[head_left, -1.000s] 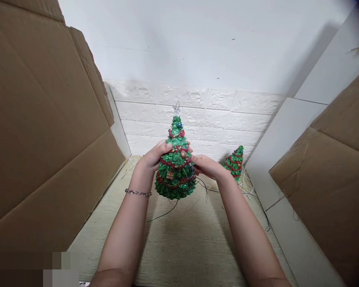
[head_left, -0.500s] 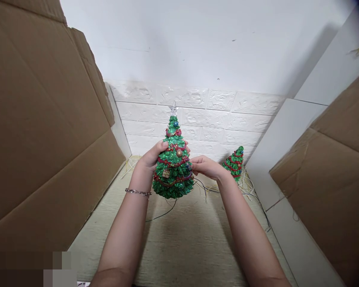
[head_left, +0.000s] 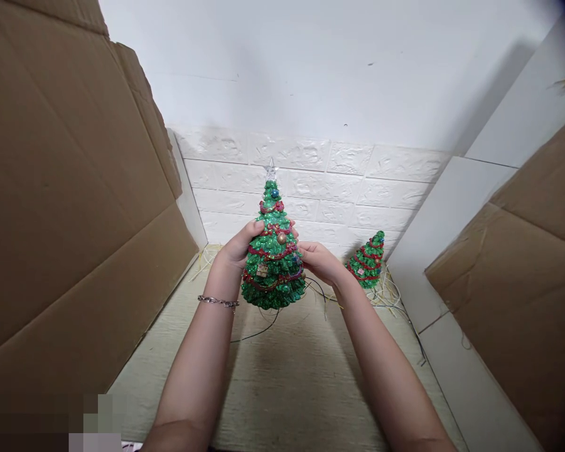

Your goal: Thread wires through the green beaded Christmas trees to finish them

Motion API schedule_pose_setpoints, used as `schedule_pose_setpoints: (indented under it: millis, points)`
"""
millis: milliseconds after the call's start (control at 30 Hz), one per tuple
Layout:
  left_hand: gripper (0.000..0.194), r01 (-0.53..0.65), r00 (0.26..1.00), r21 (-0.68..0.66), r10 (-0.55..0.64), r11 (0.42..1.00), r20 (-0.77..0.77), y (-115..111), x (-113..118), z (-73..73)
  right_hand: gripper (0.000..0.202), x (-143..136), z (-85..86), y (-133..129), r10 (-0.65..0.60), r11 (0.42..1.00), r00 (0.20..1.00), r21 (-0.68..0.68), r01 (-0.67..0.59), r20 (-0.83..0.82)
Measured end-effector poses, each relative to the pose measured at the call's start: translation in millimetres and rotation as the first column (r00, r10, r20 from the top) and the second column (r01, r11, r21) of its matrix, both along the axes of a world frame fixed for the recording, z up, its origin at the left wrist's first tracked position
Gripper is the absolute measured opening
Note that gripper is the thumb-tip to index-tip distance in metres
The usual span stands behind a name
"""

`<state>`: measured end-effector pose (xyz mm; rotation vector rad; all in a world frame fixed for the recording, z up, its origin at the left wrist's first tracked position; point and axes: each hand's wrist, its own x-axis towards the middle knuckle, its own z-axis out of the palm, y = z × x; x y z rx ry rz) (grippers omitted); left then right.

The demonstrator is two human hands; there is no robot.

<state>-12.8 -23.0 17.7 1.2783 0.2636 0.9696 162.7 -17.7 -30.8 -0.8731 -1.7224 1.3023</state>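
A glittery green Christmas tree figurine [head_left: 274, 257], with red garlands, coloured baubles and a clear star [head_left: 271, 168] on top, is held upright above the table. My left hand [head_left: 240, 245] wraps around its left side, thumb on the front and fingertips showing past the right edge. Lower on the right side, my right hand [head_left: 322, 260] grips the figurine's edge; its fingertips are partly hidden behind the branches. Thin dark wire [head_left: 258, 335] runs below the tree's base. Where it attaches is hidden.
A smaller green tree figurine [head_left: 368, 263] leans at the back right among tangled wires [head_left: 390, 292]. Cardboard sheets [head_left: 75, 188] [head_left: 513, 263] flank both sides. Behind stands a white brick-patterned wall [head_left: 348, 157], and a pale wooden tabletop [head_left: 292, 383] lies below.
The tree in my hands has shifted very slightly left and up. My right hand has moved a little left, its fingers now further behind the tree's edge, uncovering more of the smaller tree.
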Motion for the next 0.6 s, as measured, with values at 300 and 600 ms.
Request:
schedule_pose_setpoints:
  millis: [300,600]
  points:
    - [0.056,0.038,0.999,-0.053,-0.036,0.998,0.023,0.4,0.2,-2.7,0.044,0.7,-1.9,-1.6,0.075,0.992,0.991,-0.097,-0.087,-0.115]
    - [0.057,0.087,0.996,-0.025,-0.086,0.996,0.033,4.0,4.0,-7.3,0.025,-2.6,-7.6,3.3,0.097,0.976,0.971,-0.172,-0.136,-0.219]
